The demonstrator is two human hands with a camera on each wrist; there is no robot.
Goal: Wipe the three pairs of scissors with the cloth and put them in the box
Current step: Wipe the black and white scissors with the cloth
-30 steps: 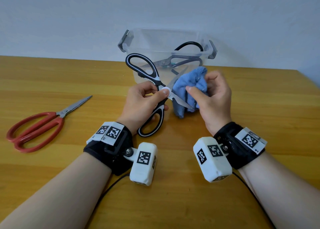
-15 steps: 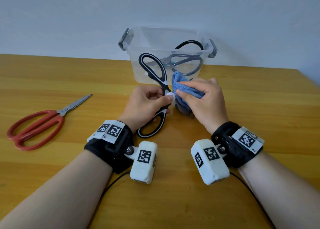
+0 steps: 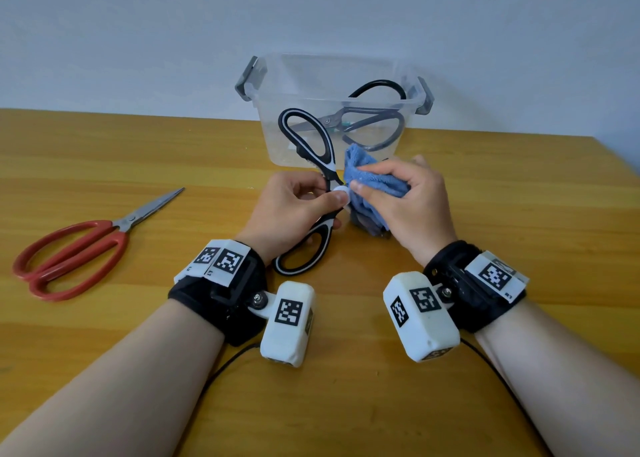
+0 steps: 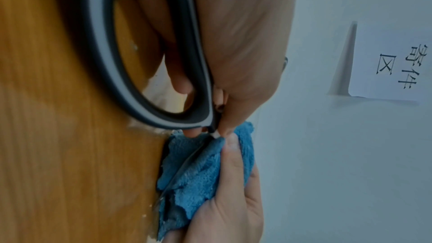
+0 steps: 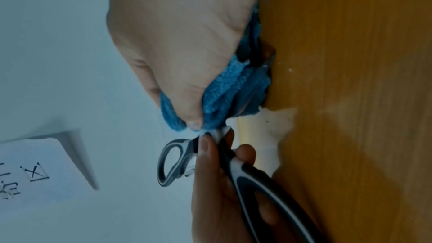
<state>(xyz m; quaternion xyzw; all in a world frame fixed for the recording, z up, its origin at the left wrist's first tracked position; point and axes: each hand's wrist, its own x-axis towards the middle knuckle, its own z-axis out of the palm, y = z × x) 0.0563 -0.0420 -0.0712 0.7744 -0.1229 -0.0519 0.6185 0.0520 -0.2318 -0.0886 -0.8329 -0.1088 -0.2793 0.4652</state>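
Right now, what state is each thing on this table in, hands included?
Black-and-white scissors: handles spread open, held at the pivot, blades wrapped in cloth.
Cloth: bunched around the blades.
Red scissors: closed, lying flat on the table, untouched.
Box: lidless, one dark pair of scissors inside.
Left hand: pinching the black-and-white scissors.
Right hand: gripping the cloth.
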